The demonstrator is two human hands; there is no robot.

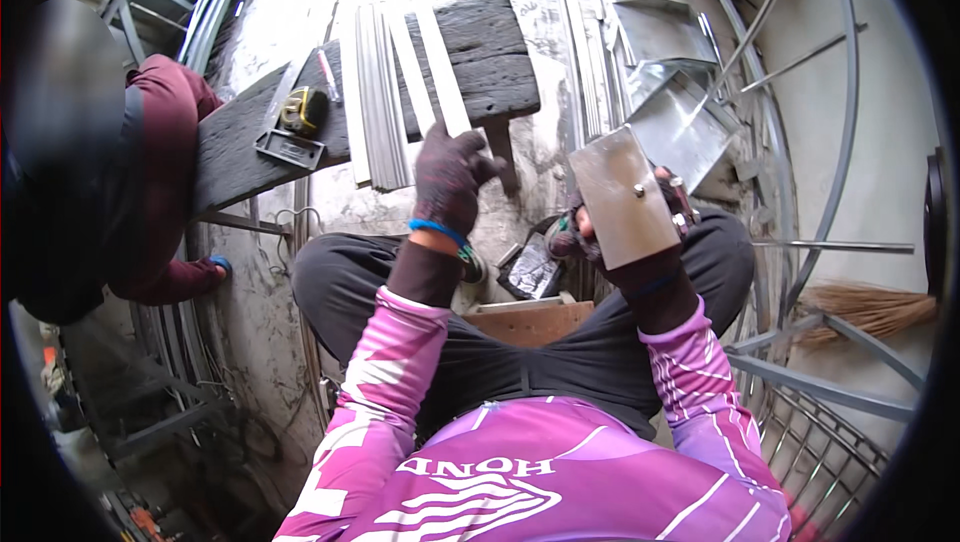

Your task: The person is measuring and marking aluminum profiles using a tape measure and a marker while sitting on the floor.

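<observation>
My left hand (450,177), in a dark glove with a blue band at the wrist, is at the near ends of two pale metal strips (441,67). Its fingers are spread and partly bent, and I see no grip on the strips. Beside them lies a bundle of similar strips (377,102) across a dark wooden bench (490,42). My right hand (585,232), also gloved, holds up a rectangular metal plate (625,197) with a small bolt-like stud on its face. The plate hides most of that hand; shiny metal parts show at its right edge.
A yellow-black tape measure (304,110) and a metal square (285,142) lie on the bench. At the left sits another person (165,122) in maroon. Bent sheet metal (680,122) lies right, near a straw broom (870,310) and grey steel frames (830,382).
</observation>
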